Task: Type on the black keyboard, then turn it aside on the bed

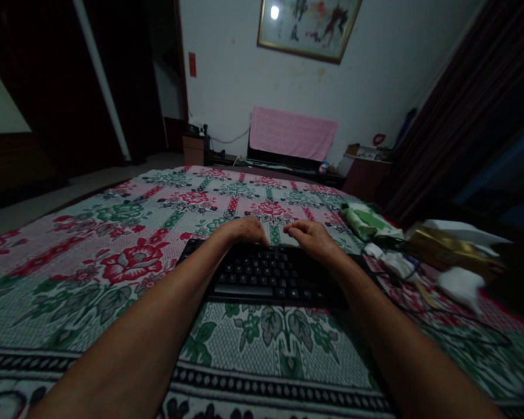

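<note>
A black keyboard (pixel 262 276) lies on a floral bedspread (pixel 126 256) in front of me. My left hand (pixel 244 230) rests over the keyboard's far left rows, fingers curved down onto the keys and holding nothing. My right hand (pixel 312 237) hovers over the far right rows, fingers bent toward the keys, also holding nothing. Both forearms stretch in from the bottom of the view.
To the right on the bed lie a green-and-white packet (pixel 367 221), white crumpled items (pixel 460 285), a gold-coloured box (pixel 449 250) and a dark cable (pixel 441 326). Beyond the bed stand a pink-covered screen (pixel 292 134) and a small wooden cabinet (pixel 367 174).
</note>
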Motion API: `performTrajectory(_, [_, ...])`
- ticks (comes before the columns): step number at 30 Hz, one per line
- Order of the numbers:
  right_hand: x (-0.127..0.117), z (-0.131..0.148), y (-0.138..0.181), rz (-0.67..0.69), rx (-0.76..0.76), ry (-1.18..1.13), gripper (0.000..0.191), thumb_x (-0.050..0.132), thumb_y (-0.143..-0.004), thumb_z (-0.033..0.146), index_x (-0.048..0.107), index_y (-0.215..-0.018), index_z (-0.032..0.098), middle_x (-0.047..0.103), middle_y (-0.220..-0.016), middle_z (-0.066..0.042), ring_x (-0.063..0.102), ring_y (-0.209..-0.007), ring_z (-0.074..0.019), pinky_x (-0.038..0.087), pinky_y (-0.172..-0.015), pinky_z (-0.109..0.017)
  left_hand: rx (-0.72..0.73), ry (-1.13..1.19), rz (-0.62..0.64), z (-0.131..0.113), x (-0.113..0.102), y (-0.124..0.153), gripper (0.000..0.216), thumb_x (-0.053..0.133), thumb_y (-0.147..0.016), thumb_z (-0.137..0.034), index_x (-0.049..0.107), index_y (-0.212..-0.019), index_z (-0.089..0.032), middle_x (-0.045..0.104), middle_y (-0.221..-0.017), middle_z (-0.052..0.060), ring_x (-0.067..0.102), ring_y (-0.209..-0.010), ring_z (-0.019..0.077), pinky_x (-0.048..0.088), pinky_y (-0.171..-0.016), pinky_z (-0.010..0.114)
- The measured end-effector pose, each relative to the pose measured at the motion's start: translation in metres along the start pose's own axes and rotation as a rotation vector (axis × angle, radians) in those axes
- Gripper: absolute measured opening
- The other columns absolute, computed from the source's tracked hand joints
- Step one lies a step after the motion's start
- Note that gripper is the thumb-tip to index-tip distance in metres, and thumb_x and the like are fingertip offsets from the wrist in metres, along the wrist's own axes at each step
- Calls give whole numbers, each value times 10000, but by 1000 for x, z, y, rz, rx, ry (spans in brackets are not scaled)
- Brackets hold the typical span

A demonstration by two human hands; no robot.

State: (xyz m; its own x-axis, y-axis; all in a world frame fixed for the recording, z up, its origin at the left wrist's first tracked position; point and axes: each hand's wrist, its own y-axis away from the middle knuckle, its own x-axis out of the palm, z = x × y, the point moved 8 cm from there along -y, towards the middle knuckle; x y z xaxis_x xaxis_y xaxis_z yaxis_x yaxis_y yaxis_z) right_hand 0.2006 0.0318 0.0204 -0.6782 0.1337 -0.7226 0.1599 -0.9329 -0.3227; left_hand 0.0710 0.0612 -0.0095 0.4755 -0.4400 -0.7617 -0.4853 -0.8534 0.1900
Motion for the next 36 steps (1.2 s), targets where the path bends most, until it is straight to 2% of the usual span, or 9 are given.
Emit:
performTrajectory(3, [-18,-11,10,-59,22,59,239,427,-710,269,622,-796,162,642,-805,-23,560,-759,-135,403,-715,-250,-20,23,-68,2,-5,-2,269,532,-537,-304,638,-687,-108,516,-503,-11,405,-435,64,304,-411,177])
performTrajectory(8, [-49,-23,46,-186,67,206,241,415,-714,259,625,-815,198,640,-847,-15,562,-804,-148,395,-739,-255,-23,-222,-197,-11,-15,9,239,527,-531,-270,658,-680,-137,584,-581,13,503,-552,100,357,-488,178])
performTrajectory(12, [-71,-34,77,-324,136,301,256,391,-723,243,617,-828,186,631,-865,-31,554,-811,-155,389,-742,-257,-59,-306,-279,-15,-25,26,264,493,-574,-293,662,-749,-190,637,-707,20,553,-678,130,392,-584,187])
performTrajectory(16, [-85,-41,99,-445,160,398,255,381,-718,206,602,-833,157,612,-872,-56,529,-831,-161,361,-770,-262,-144,-344,-358,-4,-33,48,302,474,-604,-341,648,-824,-231,641,-850,24,559,-809,167,402,-707,225])
performTrajectory(18, [-88,-43,109,-490,179,434,253,378,-725,211,590,-854,160,598,-888,-58,509,-851,-167,343,-774,-275,-218,-364,-460,7,-38,62,380,463,-618,-390,606,-937,-240,602,-982,45,526,-911,204,387,-775,276])
performTrajectory(23, [-87,-50,124,-490,276,473,235,386,-742,259,569,-848,156,569,-923,-77,458,-911,-192,310,-758,-306,-409,-380,-594,39,-35,94,521,383,-643,-538,516,-1066,-267,508,-1119,89,443,-1010,314,352,-789,447])
performTrajectory(29, [-85,-60,124,-449,277,440,257,367,-764,273,559,-850,124,553,-903,-103,462,-866,-172,312,-774,-273,-388,-420,-579,48,-20,101,554,301,-676,-563,523,-1048,-218,523,-1069,120,432,-1000,318,331,-782,480])
performTrajectory(33, [-87,-62,124,-454,274,451,267,350,-776,266,544,-886,119,546,-900,-107,465,-863,-171,318,-789,-263,-367,-430,-603,45,-23,106,552,284,-686,-554,537,-1024,-199,513,-1081,129,410,-1009,337,317,-773,503])
performTrajectory(36, [-88,-61,125,-440,296,459,270,342,-782,269,538,-898,124,543,-910,-108,467,-871,-175,323,-793,-263,-413,-402,-595,52,-30,109,581,250,-678,-585,545,-1001,-204,504,-1098,130,409,-998,364,324,-740,518])
